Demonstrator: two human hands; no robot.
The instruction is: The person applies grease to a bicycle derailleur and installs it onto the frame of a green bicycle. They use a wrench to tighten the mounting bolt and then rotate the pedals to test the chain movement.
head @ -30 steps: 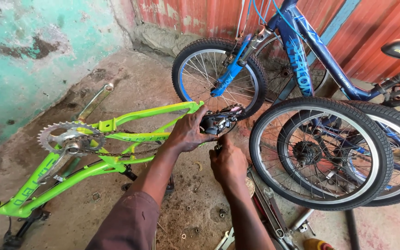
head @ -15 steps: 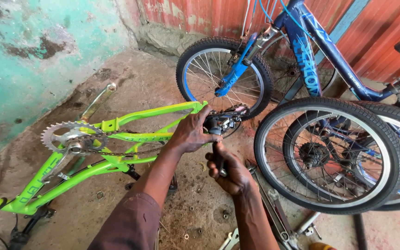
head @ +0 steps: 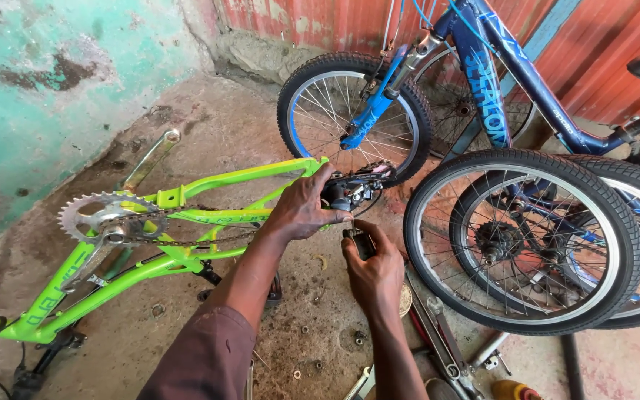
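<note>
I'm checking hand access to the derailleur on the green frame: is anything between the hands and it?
Nothing visible. The left hand already grips the derailleur at the rear of the green frame. The right hand is just below it holding a dark tool, with no object between.
</note>
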